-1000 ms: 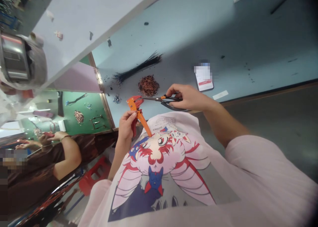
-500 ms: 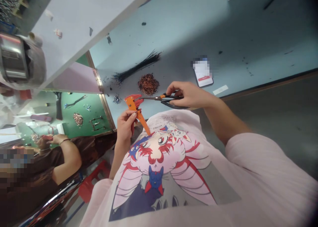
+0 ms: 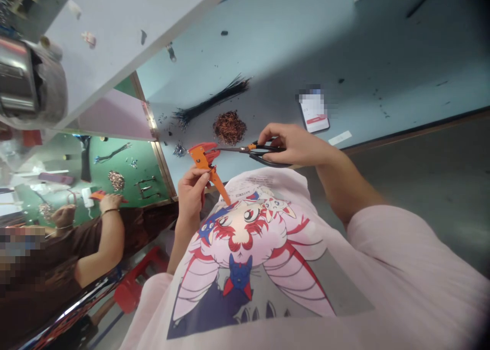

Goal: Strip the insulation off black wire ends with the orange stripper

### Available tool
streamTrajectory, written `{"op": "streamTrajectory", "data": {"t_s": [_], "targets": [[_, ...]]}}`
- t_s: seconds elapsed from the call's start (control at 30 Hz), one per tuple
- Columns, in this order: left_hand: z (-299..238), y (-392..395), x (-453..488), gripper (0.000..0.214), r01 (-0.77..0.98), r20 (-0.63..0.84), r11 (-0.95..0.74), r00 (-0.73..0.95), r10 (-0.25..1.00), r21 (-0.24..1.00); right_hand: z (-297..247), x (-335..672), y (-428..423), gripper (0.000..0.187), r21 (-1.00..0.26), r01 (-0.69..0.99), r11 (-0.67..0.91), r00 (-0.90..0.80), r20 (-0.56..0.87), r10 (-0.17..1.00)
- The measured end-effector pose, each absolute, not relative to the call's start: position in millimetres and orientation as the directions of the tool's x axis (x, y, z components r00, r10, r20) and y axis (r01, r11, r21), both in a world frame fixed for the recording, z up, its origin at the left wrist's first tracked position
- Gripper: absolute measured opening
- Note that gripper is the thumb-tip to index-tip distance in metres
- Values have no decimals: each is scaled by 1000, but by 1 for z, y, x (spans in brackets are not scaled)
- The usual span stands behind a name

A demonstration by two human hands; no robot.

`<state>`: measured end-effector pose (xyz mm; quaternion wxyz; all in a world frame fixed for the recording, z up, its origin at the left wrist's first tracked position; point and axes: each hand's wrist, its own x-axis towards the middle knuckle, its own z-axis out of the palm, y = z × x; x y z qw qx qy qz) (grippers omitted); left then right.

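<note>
My left hand [image 3: 192, 191] is closed round the handle of an orange and red wire stripper [image 3: 203, 159], held over the table's near edge. In my right hand [image 3: 294, 145] is a pair of scissors [image 3: 244, 149] with black handles, fingers at the loops. The scissors' tips point left and reach the stripper's red jaw; whether they touch anything inside it I cannot make out. Just beyond the tools lies a heap of small copper-coloured pieces [image 3: 229, 127]. Behind it a bundle of dark wires [image 3: 214, 101] lies at a slant.
A phone [image 3: 314, 111] and a white strip [image 3: 340, 138] lie right of the heap. At left, a co-worker's hand [image 3: 112, 203] holds an orange tool over a green table [image 3: 151, 161]. A raised white shelf [image 3: 115, 28] and a red stool [image 3: 132, 289] are nearby.
My hands and both tools hold almost the same position. The co-worker's arm has shifted, with the orange tool now showing farther right over the green table.
</note>
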<state>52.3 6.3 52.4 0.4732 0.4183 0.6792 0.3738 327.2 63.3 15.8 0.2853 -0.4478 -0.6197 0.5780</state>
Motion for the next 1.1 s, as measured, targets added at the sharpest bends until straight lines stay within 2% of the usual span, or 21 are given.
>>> {"op": "streamTrajectory", "data": {"t_s": [0.23, 0.73, 1.1], "targets": [[53, 5, 50, 13, 318, -265, 312, -182, 947, 896, 13, 328, 63, 25, -970, 236, -54, -429, -154, 890], [53, 4, 52, 8, 366, -214, 251, -140, 967, 896, 16, 331, 60, 26, -966, 250, -70, -429, -176, 886], [53, 4, 71, 11, 452, -180, 239, -171, 969, 859, 0, 346, 61, 22, -996, 82, -40, -425, -71, 902]]}}
